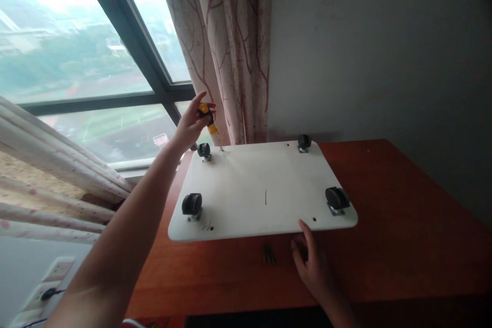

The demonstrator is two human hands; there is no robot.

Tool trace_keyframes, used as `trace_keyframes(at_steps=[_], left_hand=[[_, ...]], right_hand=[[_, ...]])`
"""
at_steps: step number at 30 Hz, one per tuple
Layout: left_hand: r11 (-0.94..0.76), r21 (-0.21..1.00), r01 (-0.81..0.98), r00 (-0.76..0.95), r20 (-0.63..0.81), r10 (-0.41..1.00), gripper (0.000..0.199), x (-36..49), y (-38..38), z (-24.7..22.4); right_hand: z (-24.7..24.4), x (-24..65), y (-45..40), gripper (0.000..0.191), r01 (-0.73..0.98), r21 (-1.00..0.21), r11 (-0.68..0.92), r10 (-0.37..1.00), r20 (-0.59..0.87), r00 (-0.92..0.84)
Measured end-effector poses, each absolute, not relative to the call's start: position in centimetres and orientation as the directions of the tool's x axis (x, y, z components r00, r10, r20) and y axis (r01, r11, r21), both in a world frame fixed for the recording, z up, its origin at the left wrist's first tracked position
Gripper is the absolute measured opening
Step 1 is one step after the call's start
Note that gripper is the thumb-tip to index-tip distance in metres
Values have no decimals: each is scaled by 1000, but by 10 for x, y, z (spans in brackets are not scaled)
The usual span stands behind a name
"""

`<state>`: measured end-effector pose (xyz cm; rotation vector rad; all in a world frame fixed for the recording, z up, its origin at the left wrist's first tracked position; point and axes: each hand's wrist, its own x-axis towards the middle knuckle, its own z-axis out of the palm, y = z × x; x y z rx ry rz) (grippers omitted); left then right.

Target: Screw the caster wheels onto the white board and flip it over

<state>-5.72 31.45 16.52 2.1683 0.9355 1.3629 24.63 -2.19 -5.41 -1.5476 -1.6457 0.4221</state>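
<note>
A white board (246, 179) with rounded corners lies on the table, with black casters at its corners: back left (204, 150), front left (192, 205), back right (304, 142) and front right (337, 199). My left hand (194, 122) is closed around the yellow and black handle of a screwdriver (209, 120). The shaft points down, its tip at the board's back edge beside the back left caster. At the front edge my right hand (310, 256) rests its outstretched index finger on the board. Its thumb is apart and nothing shows in its grip. Several screws (269, 253) lie in front of the board.
The red-brown wooden table (400, 215) extends to the right of the board. Behind are a patterned curtain (238, 51) and a grey wall (365, 51). A window (77, 51) fills the left side, with wall sockets (49, 282) below it.
</note>
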Motion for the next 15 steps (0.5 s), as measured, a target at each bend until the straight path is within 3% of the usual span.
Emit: trace_keyframes(at_steps=[2, 6, 8, 12, 15], left_hand=[[-661, 630, 408, 226, 631, 742, 64, -55, 311, 166], [-557, 480, 677, 65, 716, 695, 50, -51, 303, 167], [-615, 486, 621, 132, 708, 693, 51, -52, 303, 167], [-710, 613, 347, 313, 638, 704, 62, -55, 306, 165], [-662, 628, 410, 228, 632, 741, 57, -54, 304, 164]], right_hand=[[-54, 246, -22, 51, 665, -724, 181, 942, 323, 95], [-53, 246, -21, 50, 657, -732, 181, 944, 317, 94], [-54, 246, -21, 50, 651, -736, 184, 943, 320, 95], [-55, 245, -20, 50, 646, -740, 189, 940, 327, 99], [-54, 245, -20, 51, 630, -753, 190, 942, 321, 99]])
